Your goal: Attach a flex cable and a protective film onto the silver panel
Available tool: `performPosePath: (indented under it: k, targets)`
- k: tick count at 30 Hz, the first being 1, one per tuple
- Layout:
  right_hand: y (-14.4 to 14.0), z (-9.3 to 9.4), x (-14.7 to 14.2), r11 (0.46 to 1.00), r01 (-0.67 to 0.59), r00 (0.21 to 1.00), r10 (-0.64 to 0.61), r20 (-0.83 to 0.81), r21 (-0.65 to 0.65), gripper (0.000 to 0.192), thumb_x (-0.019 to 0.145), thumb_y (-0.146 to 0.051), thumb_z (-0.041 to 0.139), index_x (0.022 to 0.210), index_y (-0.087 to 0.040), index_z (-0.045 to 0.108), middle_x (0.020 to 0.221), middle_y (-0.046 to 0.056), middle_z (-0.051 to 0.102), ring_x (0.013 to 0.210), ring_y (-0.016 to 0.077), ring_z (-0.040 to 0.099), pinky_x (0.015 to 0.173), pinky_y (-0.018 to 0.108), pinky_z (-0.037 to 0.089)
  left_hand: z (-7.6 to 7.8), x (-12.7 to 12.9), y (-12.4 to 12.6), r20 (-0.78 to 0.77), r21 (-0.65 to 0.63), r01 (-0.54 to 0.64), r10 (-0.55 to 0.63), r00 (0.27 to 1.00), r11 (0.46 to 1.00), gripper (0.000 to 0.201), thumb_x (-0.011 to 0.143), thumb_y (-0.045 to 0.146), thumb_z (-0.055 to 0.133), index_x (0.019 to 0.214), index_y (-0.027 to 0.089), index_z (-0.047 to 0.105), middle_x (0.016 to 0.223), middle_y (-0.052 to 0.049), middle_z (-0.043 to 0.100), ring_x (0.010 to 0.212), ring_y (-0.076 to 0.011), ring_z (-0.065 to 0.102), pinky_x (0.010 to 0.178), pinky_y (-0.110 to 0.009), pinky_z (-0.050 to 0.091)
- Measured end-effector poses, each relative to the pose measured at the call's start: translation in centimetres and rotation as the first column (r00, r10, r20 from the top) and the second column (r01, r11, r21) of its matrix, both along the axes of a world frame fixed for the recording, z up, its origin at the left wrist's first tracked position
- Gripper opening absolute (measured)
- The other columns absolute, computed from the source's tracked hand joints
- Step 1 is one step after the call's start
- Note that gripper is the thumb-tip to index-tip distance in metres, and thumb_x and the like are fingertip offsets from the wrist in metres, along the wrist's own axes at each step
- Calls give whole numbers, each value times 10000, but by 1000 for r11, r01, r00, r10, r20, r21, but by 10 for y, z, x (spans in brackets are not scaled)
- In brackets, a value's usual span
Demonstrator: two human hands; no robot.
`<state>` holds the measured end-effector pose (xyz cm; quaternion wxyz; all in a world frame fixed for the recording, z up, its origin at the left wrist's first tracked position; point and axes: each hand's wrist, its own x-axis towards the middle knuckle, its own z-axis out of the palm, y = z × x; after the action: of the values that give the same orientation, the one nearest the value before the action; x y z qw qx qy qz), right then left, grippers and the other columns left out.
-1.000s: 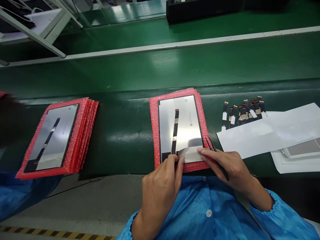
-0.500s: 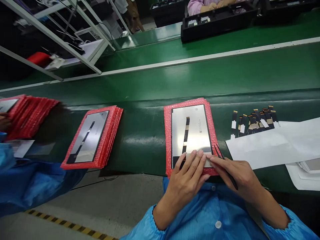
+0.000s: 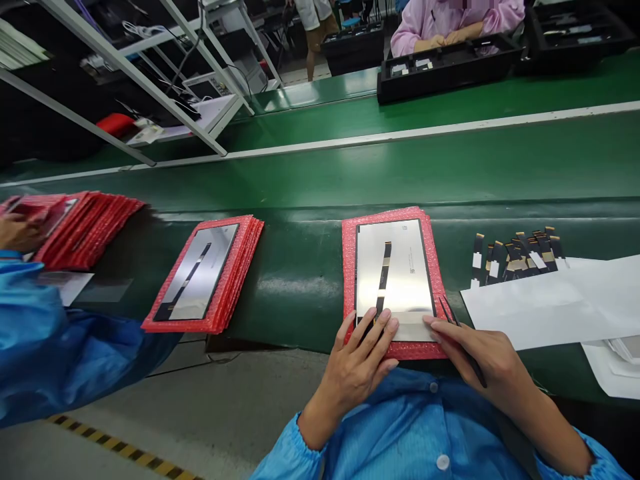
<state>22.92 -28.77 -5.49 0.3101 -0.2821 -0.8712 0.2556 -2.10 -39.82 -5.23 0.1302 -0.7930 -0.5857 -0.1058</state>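
Note:
In front of me a silvery display panel [image 3: 407,273] lies back side up on a stack of red bubble-wrap sleeves [image 3: 437,283]. A dark flex cable [image 3: 384,275] runs up the panel from its lower edge. Along that edge is a pale strip [image 3: 414,328], partly covered by my fingers. My left hand [image 3: 357,367] rests with fingers stretched out on the panel's lower left, over the cable's base. Black tweezers [image 3: 449,311] are held in my right hand [image 3: 487,363], tips pointing up and away. Its thumb and forefinger touch the strip's right end.
Several loose flex cables [image 3: 520,257] lie to the right beside white paper [image 3: 560,307]. Left of me stands another sleeve stack with a panel [image 3: 197,273] on top. A co-worker's blue sleeve [image 3: 30,333] is at far left. Across the green bench [image 3: 300,177] are black trays [image 3: 445,77] and a person.
My left hand has slid left along the panel's lower edge, uncovering more of the pale strip. My right hand keeps the tweezers at the same corner. The camera view has shifted slightly.

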Motion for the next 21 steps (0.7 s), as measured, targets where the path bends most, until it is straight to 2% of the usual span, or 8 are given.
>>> performPosePath:
  k: [4,8,10,13,15,18,19,21]
  targets:
    - [1,-1,5,996,-39,996,32,85,78,617,949,-232,538,1497,-417,324,1347,-85,645,875,202,798,619,296,679,-5,-4,0,-12,14,32,-32,999,999,531,988,575,412,1477,369,388,1543,-5,470,1454,-228,420,1238,-454,222]
    - [0,3,11,969,-151,968,105,228,194,657,902,-147,464,1515,-346,336,1494,-32,499,993,218,776,713,295,677,-1,-1,2,-48,32,32,-31,998,999,586,958,613,448,1485,368,372,1538,-14,476,1444,-240,433,1240,-470,210]
    - [0,2,14,957,-183,955,119,273,225,681,864,-142,462,1504,-354,364,1510,-32,474,999,235,775,749,308,678,4,4,3,-78,55,11,-6,997,998,632,928,663,458,1490,395,349,1524,-16,494,1427,-254,457,1227,-483,244]
    - [-1,-6,19,943,-183,955,103,278,280,707,820,-185,453,1489,-401,372,1474,-95,509,984,242,785,778,295,671,14,12,3,-136,91,-34,46,990,995,646,900,717,434,1479,452,331,1502,7,517,1417,-250,476,1183,-469,354]
    - [2,-15,22,944,-149,966,75,248,295,723,797,-237,432,1476,-468,341,1391,-180,569,1001,231,784,794,261,655,18,13,1,-180,94,-39,56,982,995,630,900,727,405,1471,472,330,1502,40,512,1435,-231,455,1162,-447,409]
    - [9,-30,24,927,-145,979,83,185,347,763,715,-279,487,1449,-460,387,1330,-171,611,906,261,804,708,209,648,18,5,-2,-215,52,-37,48,975,998,628,904,714,402,1473,457,336,1515,72,490,1487,-203,378,1182,-418,414]
    - [11,-33,23,926,-153,979,95,179,346,793,679,-276,514,1442,-454,394,1325,-166,606,897,282,801,690,204,644,17,-1,-2,-198,38,-68,74,977,997,614,913,686,417,1471,436,355,1510,71,495,1497,-189,359,1192,-399,405]
    - [14,-34,21,933,-159,980,110,167,321,846,620,-259,561,1425,-461,394,1310,-176,593,906,326,785,664,198,636,13,-15,5,-85,32,-221,223,971,975,504,952,561,457,1429,401,439,1457,49,558,1468,-153,397,1177,-346,414]
